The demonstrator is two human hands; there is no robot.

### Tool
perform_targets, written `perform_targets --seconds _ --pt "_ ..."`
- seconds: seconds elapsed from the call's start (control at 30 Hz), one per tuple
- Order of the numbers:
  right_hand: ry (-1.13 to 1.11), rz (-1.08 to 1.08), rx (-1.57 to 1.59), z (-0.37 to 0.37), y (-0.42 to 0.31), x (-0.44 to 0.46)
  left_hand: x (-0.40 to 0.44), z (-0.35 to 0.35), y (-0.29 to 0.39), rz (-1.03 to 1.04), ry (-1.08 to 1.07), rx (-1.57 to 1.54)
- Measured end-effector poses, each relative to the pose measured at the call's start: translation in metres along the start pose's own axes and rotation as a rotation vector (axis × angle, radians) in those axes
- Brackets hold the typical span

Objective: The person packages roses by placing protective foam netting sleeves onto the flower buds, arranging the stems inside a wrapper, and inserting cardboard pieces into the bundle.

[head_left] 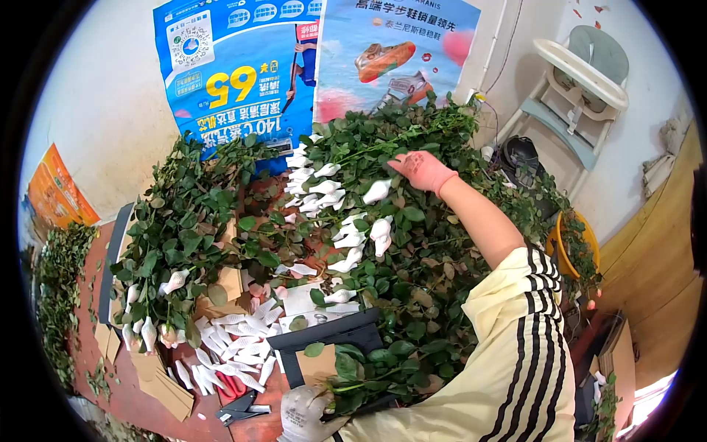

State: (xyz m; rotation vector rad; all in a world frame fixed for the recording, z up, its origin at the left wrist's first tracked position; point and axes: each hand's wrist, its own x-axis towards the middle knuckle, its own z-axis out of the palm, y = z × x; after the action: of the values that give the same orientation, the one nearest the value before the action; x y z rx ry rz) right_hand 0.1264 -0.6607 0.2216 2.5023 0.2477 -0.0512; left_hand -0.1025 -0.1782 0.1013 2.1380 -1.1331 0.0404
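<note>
My left hand [304, 414], in a whitish glove, is at the bottom edge, closed around what looks like a rose; its bloom is mostly hidden and leafy stems [361, 379] run to the right. Beside it stands a black holder [324, 331] with a cardboard piece [315, 366]. My right hand [423, 171], in a pink glove, is stretched over the large pile of leafy rose stems [427, 272], fingers pointing left and slightly apart, with nothing visible in them. Below it lie rose heads in white net sleeves [377, 191].
Loose white net sleeves [236, 339] lie on the reddish table [88, 295] near red-handled cutters [234, 390] and a black stapler-like tool [243, 409]. Another leafy rose pile [184, 214] is at left. A yellow bucket [589, 247] and a high chair [582, 81] stand at right.
</note>
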Motion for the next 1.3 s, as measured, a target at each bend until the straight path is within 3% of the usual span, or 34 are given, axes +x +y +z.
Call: perform_targets --seconds 0.1,0.23,0.3,0.37,0.5,0.53,0.57,0.63,0.77,0.83,0.93,0.97,1.0,1.03,1.07,1.1,1.17,1.2,1.23,1.3 --pt "0.313 0.135 0.027 -0.025 0.041 -0.002 0.001 0.000 -0.001 0.009 0.004 0.004" --pt "0.945 0.569 0.395 -0.050 0.140 -0.030 0.005 -0.010 0.004 0.036 -0.011 0.020" --pt "1.077 0.728 0.501 -0.078 0.147 -0.058 0.006 -0.011 0.004 0.048 -0.016 0.026" --pt "0.993 0.709 0.361 -0.090 0.143 -0.073 0.003 -0.008 0.004 0.016 -0.045 0.035" --pt "0.754 0.339 0.298 -0.078 0.058 -0.006 0.001 -0.007 0.004 0.001 -0.098 0.013" --pt "0.830 0.221 0.035 -0.062 0.034 0.019 0.003 -0.008 0.005 0.008 -0.086 0.021" --pt "0.608 0.253 0.016 -0.054 -0.002 0.034 0.003 -0.009 0.005 0.010 -0.074 0.030" --pt "0.461 0.181 -0.039 -0.011 -0.042 0.065 0.003 -0.008 0.007 0.014 -0.065 0.052" --pt "0.566 0.028 0.044 0.011 -0.049 0.066 -0.002 -0.006 0.004 0.013 0.000 0.017" --pt "0.417 0.011 -0.086 -0.006 -0.027 0.056 -0.003 -0.004 0.005 -0.009 -0.009 0.010" --pt "0.483 0.441 -0.087 -0.091 0.045 0.008 -0.001 -0.004 0.005 -0.016 -0.017 0.017" --pt "0.845 0.568 -0.050 -0.085 0.086 -0.003 -0.001 -0.005 0.005 -0.012 -0.011 0.025" --pt "0.849 0.785 0.086 -0.135 0.086 -0.043 -0.002 -0.006 0.006 0.002 0.000 0.031" --pt "1.234 0.720 0.288 -0.129 0.120 -0.050 -0.004 -0.006 0.007 0.006 -0.007 0.027" --pt "1.293 0.700 0.260 -0.143 0.127 -0.062 -0.004 -0.005 0.006 0.006 -0.017 0.037" --pt "1.298 0.703 0.254 -0.142 0.120 -0.062 -0.002 -0.004 0.004 0.008 -0.022 0.049" --pt "0.946 0.736 0.078 -0.131 0.095 -0.051 -0.002 0.001 0.003 0.042 0.018 0.067" --pt "0.628 0.649 -0.012 -0.125 0.095 -0.044 -0.005 0.001 0.004 0.068 0.049 0.082" --pt "0.692 0.505 -0.065 -0.120 0.094 -0.049 -0.008 0.001 0.003 0.067 0.041 0.080" --pt "0.651 0.802 0.181 -0.141 0.110 -0.076 -0.007 0.003 0.001 0.070 0.028 0.099"
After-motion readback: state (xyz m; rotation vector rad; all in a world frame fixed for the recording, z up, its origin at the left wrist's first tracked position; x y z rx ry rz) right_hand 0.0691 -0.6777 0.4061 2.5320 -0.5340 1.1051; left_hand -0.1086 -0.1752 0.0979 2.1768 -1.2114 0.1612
